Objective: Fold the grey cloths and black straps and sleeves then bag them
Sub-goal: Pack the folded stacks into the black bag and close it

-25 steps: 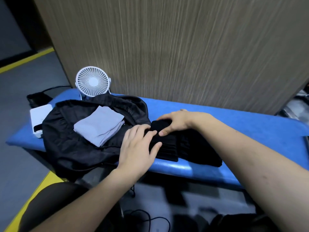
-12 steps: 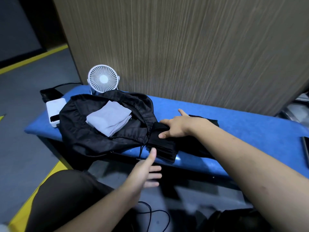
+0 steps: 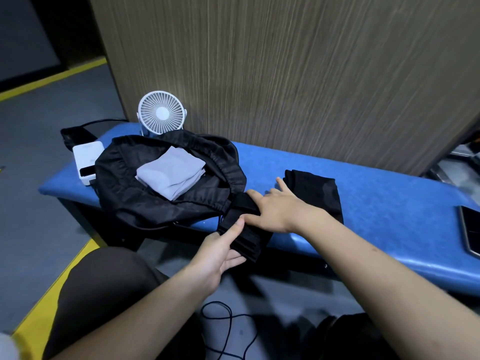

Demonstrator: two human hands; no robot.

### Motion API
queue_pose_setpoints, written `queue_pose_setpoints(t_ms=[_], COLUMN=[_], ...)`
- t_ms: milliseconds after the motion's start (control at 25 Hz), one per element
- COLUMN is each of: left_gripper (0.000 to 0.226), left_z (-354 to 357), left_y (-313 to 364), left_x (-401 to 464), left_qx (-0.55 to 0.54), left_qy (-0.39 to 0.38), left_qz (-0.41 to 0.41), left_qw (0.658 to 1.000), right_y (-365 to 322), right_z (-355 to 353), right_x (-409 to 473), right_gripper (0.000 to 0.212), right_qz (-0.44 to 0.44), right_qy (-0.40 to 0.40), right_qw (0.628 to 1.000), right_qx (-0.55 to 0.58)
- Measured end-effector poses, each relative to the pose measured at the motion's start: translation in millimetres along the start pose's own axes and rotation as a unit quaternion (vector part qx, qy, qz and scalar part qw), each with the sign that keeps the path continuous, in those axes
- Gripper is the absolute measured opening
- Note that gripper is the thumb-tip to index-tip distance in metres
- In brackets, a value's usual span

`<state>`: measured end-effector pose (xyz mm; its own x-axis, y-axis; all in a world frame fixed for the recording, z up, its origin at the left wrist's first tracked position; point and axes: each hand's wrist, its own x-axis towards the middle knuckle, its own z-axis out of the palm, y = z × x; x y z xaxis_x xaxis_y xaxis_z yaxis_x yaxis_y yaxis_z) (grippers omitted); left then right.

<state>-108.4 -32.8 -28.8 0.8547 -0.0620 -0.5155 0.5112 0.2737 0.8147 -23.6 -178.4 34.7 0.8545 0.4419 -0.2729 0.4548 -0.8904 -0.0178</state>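
A black drawstring bag lies open on the left part of the blue bench. Folded grey cloths rest on the bag. A folded stack of black straps sticks out over the bench's front edge next to the bag. My left hand grips this stack from below, thumb on top. My right hand presses flat on the stack's upper end with straight fingers. Behind my right hand lies a folded black sleeve on the bench.
A white desk fan stands at the back left against a wooden panel. A white box and a black item sit at the bench's left end. A dark phone lies at the right. A black cable loops on the floor.
My left hand left the top of the strap stack, dropped below the bench edge, then came up and took hold of the stack from beneath. My right hand stayed on it.
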Motion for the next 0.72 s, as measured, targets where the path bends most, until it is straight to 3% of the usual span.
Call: queue_pose_setpoints(t_ms=[200,360,520,720], left_gripper=[0.027,0.027,0.024,0.035], left_z=[-6,-11,-14,-21], left_y=[11,20,24,48], left_x=[-15,-28,-40,-52], left_qx=[0.013,0.016,0.030,0.052], left_qy=[0.011,-0.025,-0.038,-0.061], left_qz=[0.034,0.067,0.103,0.179], left_qw=[0.999,0.997,0.994,0.981], right_y=[-1,3,-6,-6], right_z=[-9,-26,-27,-31], right_x=[-21,-37,-53,-62], right_gripper=[0.074,0.051,0.033,0.040], right_qz=[0.012,0.026,0.028,-0.005], right_qy=[-0.010,0.023,0.030,-0.031], right_qw=[0.993,0.961,0.862,0.764], right_qx=[0.118,0.275,0.506,0.644])
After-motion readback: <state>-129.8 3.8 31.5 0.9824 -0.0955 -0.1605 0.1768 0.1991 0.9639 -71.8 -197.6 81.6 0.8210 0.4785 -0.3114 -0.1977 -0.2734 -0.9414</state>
